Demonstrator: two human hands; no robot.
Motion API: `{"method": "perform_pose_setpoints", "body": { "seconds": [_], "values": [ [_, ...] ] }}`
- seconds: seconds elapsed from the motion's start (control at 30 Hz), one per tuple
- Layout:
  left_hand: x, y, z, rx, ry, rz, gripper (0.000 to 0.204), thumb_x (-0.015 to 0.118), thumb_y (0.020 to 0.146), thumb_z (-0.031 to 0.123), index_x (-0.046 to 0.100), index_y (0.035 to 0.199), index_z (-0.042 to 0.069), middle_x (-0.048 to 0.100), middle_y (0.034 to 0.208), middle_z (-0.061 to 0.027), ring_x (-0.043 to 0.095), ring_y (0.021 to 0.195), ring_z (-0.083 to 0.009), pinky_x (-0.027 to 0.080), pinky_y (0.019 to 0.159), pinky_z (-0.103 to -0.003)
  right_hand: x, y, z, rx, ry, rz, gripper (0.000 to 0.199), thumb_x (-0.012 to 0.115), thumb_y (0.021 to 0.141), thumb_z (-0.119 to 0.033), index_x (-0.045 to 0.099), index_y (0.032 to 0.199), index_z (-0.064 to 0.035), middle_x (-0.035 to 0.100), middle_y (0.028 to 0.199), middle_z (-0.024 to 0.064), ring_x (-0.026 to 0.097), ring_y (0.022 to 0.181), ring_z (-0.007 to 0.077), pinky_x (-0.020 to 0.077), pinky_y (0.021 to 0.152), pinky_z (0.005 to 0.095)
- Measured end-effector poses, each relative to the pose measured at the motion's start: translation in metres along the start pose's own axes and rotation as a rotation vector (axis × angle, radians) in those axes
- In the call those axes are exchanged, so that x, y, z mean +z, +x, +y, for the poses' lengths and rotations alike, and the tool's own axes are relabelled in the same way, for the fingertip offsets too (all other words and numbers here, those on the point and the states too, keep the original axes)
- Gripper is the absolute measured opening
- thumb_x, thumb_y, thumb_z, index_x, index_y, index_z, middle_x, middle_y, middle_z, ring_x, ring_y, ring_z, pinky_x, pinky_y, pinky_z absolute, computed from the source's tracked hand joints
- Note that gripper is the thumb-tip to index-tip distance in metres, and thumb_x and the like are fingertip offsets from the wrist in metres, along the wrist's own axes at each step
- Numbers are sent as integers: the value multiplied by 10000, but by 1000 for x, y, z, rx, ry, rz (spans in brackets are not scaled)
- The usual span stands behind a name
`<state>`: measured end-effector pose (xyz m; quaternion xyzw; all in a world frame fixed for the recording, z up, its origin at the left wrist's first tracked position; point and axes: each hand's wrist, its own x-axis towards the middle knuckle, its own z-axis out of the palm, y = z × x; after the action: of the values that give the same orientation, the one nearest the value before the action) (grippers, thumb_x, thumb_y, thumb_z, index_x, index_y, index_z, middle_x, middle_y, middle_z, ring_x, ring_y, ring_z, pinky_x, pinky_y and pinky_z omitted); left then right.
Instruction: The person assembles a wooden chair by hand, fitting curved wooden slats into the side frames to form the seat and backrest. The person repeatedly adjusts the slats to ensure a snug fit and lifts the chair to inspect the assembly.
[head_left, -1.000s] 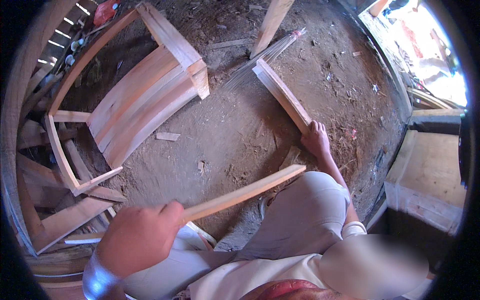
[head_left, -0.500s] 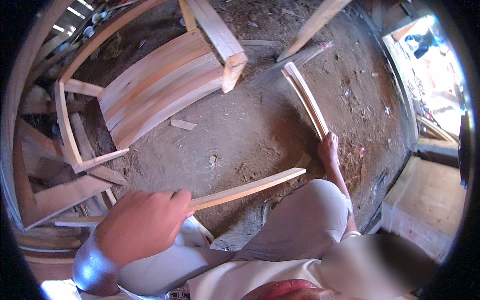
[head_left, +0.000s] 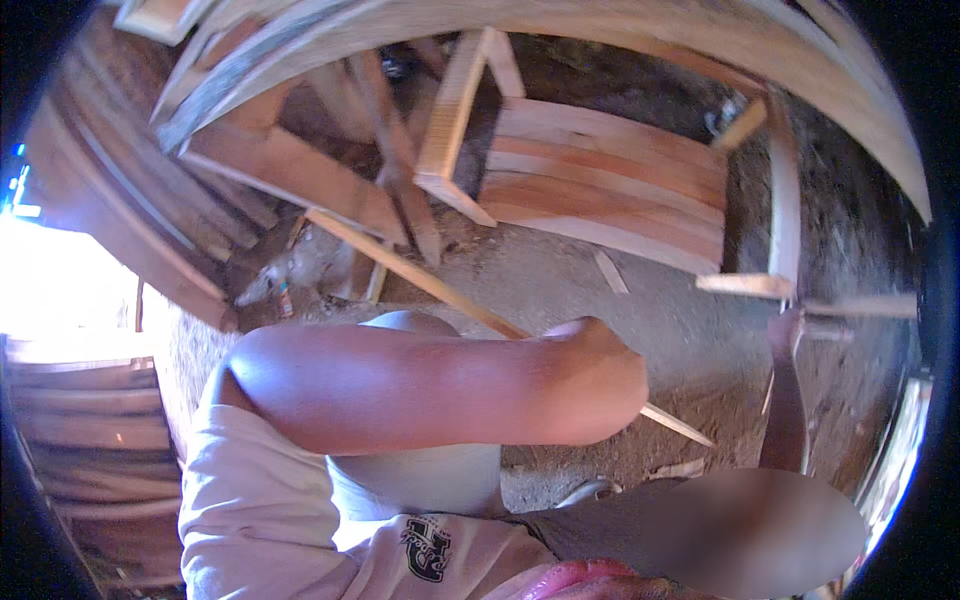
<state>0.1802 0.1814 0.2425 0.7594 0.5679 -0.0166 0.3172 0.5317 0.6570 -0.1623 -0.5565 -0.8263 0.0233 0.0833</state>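
Observation:
Across the middle reaches my left forearm, ending in my left hand (head_left: 597,375), closed with its back toward me. A long, narrow wooden strip (head_left: 420,280) passes behind it and comes out beyond the wrist on the right; the hand grips it, though its fingers are mostly hidden. Farther right, my right hand (head_left: 787,328) is small and blurred, seemingly closed. It appears close to the end of a wooden frame (head_left: 785,210). A thin pale edge shows beside that forearm, and what the hand holds cannot be made out.
Planks form a slatted panel (head_left: 610,185) within the frame, on a dirt floor. Leaning boards (head_left: 290,180) crowd the left side, and a large curved-looking beam (head_left: 640,45) crosses the top. A loose wood offcut (head_left: 611,272) lies below the panel. Bright light enters at left.
My view has swung left, so the frame now appears farther right. My left arm has extended across the view with the strip. The strips seen in my right hand earlier are no longer distinguishable.

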Motion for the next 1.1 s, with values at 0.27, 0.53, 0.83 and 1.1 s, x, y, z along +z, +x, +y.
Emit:
{"method": "perform_pose_setpoints", "body": {
  "seconds": [0.27,0.53,0.83,1.1],
  "values": [
    [-14,-23,-15,-144,32,109,132,648,754,128,694,725,7,684,687,-186,709,659,-342,579,599,-465,-5,-11,-170,27,-36,-88,439,620,911,-289,545,1270,-47,643,1116,234,628,1065,338,524,855,457],
    [-24,52,-24,-20,-37,265,264,522,964,221,561,1094,-5,643,723,-201,673,684,-405,548,621,-527,-197,-80,-185,70,802,-1149,449,676,903,-167,545,1316,-51,643,1186,153,629,1045,239,544,830,361],
    [16,126,-11,148,-162,238,418,513,980,267,447,1264,-33,552,1259,-281,582,1150,-406,500,930,-518,-323,-210,-273,15,1621,-523,436,639,946,-230,534,1317,-26,628,1226,114,583,1167,221,395,1056,400],
    [7,150,-46,-137,-671,430,645,528,984,486,427,1377,-15,485,1366,-268,533,1244,-355,442,1022,-433,-302,-166,-240,625,1978,-124,290,552,977,-346,546,940,-59,590,795,88,655,829,252,521,777,360]
  ]
}}
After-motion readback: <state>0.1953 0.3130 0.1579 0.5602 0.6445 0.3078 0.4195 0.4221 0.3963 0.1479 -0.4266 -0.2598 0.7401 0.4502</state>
